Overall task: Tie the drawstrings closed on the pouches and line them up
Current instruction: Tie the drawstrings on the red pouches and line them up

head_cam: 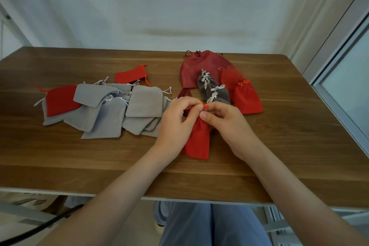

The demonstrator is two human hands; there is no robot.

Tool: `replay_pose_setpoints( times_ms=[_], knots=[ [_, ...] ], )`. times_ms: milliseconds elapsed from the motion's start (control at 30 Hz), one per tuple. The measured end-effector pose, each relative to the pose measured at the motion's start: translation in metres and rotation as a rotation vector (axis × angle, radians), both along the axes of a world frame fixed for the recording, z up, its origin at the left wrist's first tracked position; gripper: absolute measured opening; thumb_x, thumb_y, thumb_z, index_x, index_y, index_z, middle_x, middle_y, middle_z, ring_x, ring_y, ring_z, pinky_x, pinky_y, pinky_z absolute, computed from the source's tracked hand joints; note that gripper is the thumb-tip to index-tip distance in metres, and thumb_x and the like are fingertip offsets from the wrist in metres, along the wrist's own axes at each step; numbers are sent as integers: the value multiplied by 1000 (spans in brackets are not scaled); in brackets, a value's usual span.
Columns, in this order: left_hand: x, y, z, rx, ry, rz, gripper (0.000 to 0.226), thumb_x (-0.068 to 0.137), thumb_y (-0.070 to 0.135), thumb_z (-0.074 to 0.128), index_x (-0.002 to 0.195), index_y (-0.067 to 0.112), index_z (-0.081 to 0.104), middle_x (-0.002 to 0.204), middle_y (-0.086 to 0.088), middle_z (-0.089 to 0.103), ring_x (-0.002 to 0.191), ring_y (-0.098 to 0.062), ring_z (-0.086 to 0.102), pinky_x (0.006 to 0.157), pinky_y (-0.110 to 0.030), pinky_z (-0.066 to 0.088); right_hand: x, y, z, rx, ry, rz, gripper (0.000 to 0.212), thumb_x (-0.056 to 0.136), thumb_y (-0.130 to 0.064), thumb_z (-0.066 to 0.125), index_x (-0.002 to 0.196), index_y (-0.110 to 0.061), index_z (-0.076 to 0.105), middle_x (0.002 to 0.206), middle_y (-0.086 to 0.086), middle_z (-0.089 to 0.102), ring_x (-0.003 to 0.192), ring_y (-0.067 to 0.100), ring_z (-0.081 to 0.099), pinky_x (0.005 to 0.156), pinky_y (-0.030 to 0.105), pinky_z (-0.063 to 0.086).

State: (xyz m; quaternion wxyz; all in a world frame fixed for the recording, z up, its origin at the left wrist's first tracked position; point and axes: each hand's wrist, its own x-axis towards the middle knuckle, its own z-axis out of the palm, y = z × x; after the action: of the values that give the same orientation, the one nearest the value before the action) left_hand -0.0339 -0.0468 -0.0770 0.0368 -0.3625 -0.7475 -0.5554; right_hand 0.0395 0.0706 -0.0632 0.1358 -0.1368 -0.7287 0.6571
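A small red pouch point(197, 140) lies on the wooden table point(99, 158) in front of me, its gathered neck lifted between my hands. My left hand point(177, 122) and my right hand point(221, 118) both pinch its red drawstring point(205, 106) above the neck. Left of them lies a loose heap of grey pouches point(111, 110) with white strings, untied, and two flat red pouches point(60, 100) point(130, 75). Behind my hands stand tied pouches in a group: dark grey ones point(215, 91), a red one point(246, 100), a red mesh one point(229, 78) and a large maroon one point(197, 68).
The table's near edge point(119, 195) runs just above my lap. A white wall stands behind the table. A window frame point(339, 90) borders the right side. A black cable point(40, 227) hangs below the table at the lower left.
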Motion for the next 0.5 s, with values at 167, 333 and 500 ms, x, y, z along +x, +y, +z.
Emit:
replay_pose_setpoints(
  times_ms=[167,333,500],
  knots=[
    [-2,0,2,59,-160,-54,12,92,16,59,95,20,69,93,6,68,93,-5,61,85,-23,46,-1,2,0,-7,-2,0,13,87,-3,62,75,-9,64,67,2,59,58,6,53,55,18,45],
    [-3,3,7,157,-473,-161,13,91,14,58,95,14,71,90,4,70,88,-7,64,80,-23,49,-1,3,1,-69,23,-24,19,90,-3,58,72,-11,59,67,-2,58,62,5,52,61,17,43],
    [-3,2,15,315,-828,-343,12,87,11,57,89,8,68,77,-1,69,73,-11,65,66,-22,53,0,4,2,-183,51,79,17,92,-4,53,79,-11,60,72,3,58,68,14,51,64,26,40]
  ],
)
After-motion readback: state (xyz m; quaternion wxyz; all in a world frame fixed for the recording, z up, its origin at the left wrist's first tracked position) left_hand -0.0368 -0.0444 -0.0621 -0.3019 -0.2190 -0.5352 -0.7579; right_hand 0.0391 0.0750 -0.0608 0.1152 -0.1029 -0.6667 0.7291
